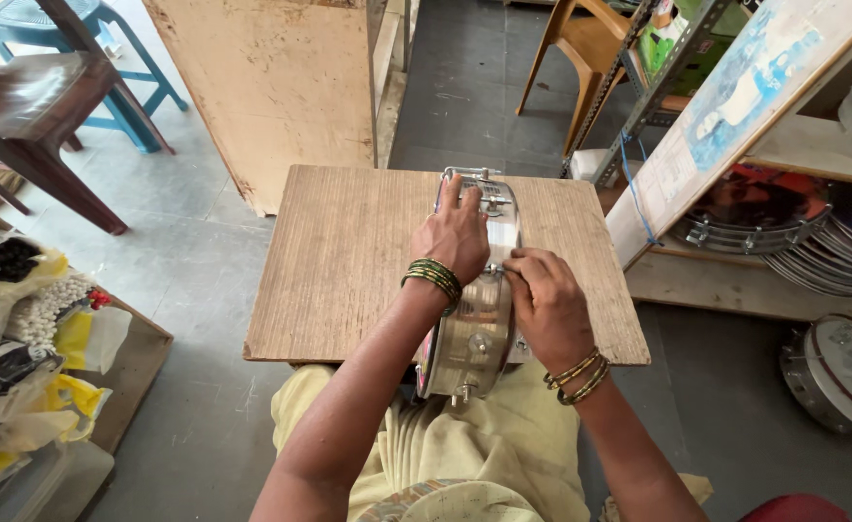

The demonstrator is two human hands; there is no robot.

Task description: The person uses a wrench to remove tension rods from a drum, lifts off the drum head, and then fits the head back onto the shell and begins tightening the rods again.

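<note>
1. While the round shiny metal drum frame [476, 319] stands on its edge on the brown wooden board [348, 261], the left hand [457, 237] presses its top with fingers spread flat.
2. At 3 o'clock, the right hand [545, 304] pinches a small bolt on the rim.
3. Some bolts already sit in place; I cannot tell how many are tight.

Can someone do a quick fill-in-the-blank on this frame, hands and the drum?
1. The metal frame drum stands on its ____ on the wooden board.
2. The left hand rests on the ____ of the drum's rim.
3. The right hand pinches a small fitting on the drum's ____ side.
4. Both wrists wear ____.

Missing words: edge; top; right; bangles
</note>
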